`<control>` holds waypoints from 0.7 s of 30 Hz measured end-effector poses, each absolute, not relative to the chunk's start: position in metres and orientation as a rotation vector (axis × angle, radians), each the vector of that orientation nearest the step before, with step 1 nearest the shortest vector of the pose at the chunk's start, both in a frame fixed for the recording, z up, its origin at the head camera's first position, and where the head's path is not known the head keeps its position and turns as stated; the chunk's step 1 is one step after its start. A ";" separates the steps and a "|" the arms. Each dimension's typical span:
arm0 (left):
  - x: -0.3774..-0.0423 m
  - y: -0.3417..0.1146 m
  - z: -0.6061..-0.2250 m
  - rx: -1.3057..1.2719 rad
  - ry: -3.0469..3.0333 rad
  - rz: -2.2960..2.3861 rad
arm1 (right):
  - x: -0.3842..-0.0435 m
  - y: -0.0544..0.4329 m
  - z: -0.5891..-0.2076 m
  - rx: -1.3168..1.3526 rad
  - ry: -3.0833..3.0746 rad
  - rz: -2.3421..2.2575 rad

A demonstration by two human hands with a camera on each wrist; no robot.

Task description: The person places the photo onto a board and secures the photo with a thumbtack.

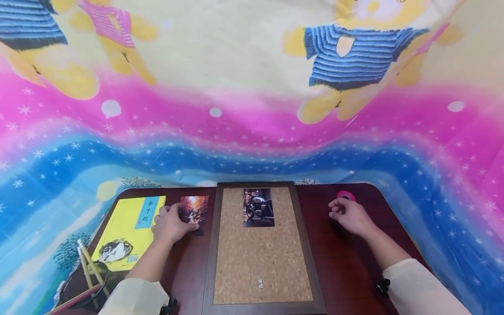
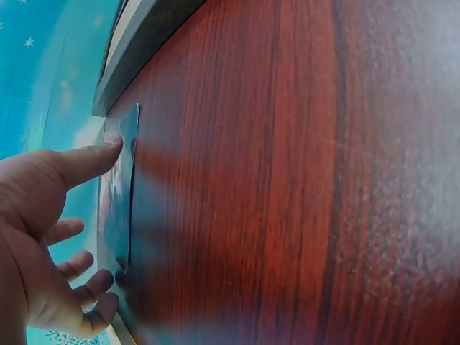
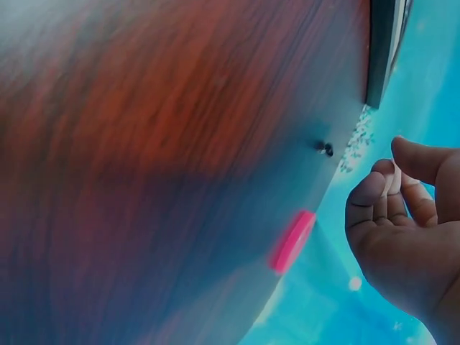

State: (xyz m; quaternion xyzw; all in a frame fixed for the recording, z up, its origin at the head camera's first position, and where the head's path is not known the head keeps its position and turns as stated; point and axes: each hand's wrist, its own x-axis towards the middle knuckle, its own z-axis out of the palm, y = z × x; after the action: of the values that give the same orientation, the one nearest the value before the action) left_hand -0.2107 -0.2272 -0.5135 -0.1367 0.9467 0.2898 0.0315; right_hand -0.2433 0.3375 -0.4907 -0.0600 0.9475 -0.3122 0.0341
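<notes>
A small photo print of an orange autumn scene (image 1: 195,214) lies on the table left of the framed cork board (image 1: 260,258). My left hand (image 1: 172,224) is over its left side; in the left wrist view the thumb (image 2: 104,154) touches the print (image 2: 118,194), the other fingers spread apart from it. My right hand (image 1: 352,215) hovers right of the board, fingers loosely curled, nothing visible in them. Just beyond it sits a pink round object (image 1: 346,195). A small dark item (image 3: 327,149), kind unclear, stands on the table in the right wrist view.
A motorcycle photo (image 1: 258,208) is on the board's upper part, with a small whitish mark (image 1: 260,283) low down. At left lies a yellow book (image 1: 126,232), with pencils (image 1: 88,264) in a dark holder (image 1: 75,284) nearer me. A patterned curtain (image 1: 236,109) surrounds the table.
</notes>
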 end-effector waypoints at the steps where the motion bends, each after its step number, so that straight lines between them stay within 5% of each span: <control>1: -0.211 -0.228 -0.513 -0.422 2.917 0.882 | -0.243 0.340 -0.491 -0.182 2.912 -0.956; 21: -0.210 -0.223 -0.517 -0.431 2.937 0.939 | -0.239 0.361 -0.504 -0.116 2.843 -0.900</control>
State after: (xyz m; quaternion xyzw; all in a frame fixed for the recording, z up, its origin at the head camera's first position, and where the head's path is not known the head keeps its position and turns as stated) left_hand -0.2104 -0.2230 -0.5165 -0.1385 0.9432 0.3016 0.0142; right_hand -0.2389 0.3612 -0.5041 -0.0388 0.9496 -0.3008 0.0786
